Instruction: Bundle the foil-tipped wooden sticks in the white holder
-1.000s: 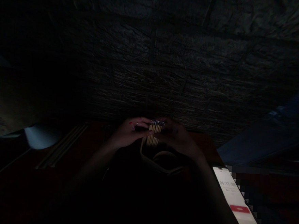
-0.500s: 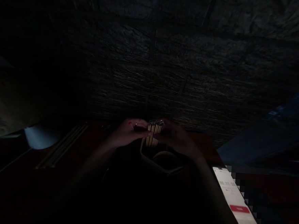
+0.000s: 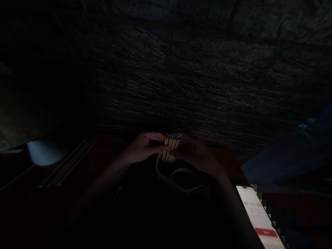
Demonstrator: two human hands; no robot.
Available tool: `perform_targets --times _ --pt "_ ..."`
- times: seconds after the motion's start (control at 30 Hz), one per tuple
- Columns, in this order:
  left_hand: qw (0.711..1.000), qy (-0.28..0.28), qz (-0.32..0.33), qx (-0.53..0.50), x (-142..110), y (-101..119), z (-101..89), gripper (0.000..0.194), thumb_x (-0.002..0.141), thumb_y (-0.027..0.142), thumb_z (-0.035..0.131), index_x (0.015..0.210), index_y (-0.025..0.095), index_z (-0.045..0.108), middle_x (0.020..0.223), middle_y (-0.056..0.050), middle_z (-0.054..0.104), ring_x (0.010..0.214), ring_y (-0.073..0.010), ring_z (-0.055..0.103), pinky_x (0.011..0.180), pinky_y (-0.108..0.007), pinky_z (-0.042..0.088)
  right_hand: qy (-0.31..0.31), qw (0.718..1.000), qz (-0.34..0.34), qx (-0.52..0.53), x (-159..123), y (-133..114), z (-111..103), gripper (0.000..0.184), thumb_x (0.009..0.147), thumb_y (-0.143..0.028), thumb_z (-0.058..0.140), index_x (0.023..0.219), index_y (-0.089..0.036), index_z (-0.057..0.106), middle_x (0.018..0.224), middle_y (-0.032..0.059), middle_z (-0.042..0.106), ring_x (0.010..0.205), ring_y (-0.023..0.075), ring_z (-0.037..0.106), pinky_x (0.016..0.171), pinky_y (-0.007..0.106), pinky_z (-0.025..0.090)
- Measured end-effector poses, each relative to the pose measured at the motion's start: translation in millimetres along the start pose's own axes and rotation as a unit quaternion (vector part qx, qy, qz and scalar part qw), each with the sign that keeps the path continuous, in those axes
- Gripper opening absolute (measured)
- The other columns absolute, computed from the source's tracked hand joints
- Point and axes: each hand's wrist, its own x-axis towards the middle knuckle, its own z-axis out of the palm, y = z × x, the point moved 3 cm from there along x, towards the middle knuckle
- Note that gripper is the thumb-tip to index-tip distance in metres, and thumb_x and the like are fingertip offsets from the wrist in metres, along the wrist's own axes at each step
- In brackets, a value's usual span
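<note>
A bundle of pale chopsticks (image 3: 171, 145) with shiny, silvery top ends stands upright between my two hands. My left hand (image 3: 144, 147) is closed on its left side, thumb across the front; red marks and a ring show on that hand. From the other side my right hand (image 3: 196, 153) grips the same bundle, its thumb also in front, while its far fingers fade into the dark. The lower ends of the chopsticks go down into a dark container (image 3: 175, 185) with a pale rim. Inside it, a round rim (image 3: 187, 173) is faintly visible.
Several long thin sticks (image 3: 69, 163) lie on the reddish table (image 3: 107, 145) at left, near a whitish object (image 3: 46, 152) and a brown printed surface (image 3: 4, 120). A lit phone (image 3: 261, 218) is at right. A stone-block wall (image 3: 170, 64) rises behind.
The chopstick bundle has shifted very slightly left, and its tops look more level now. Both hands keep nearly the same place and hold.
</note>
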Motion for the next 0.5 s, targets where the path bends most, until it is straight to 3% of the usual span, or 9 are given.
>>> perform_targets --times 0.27,0.5 --pt "1.000 0.005 -0.006 -0.016 -0.5 -3.3 3.2 0.023 0.076 0.030 0.072 0.094 0.016 0.069 0.096 -0.007 0.073 0.091 -0.0194 0.068 0.084 -0.033 0.051 0.001 1.000 0.006 0.005 -2.4 -2.1 -5.0 0.039 0.081 -0.026 0.068 0.119 -0.022 0.060 0.106 0.0049 0.069 0.091 0.0177 0.066 0.076 0.030 0.054" --pt "1.000 0.005 0.011 -0.016 0.4 -5.6 4.6 0.018 0.076 0.028 0.071 0.090 0.017 0.068 0.094 -0.005 0.073 0.091 -0.0185 0.067 0.086 -0.033 0.051 0.010 1.000 0.015 -0.001 -2.4 -2.4 -5.3 0.039 0.081 -0.029 0.068 0.119 -0.022 0.060 0.104 0.0056 0.070 0.088 0.0183 0.067 0.076 0.031 0.055"
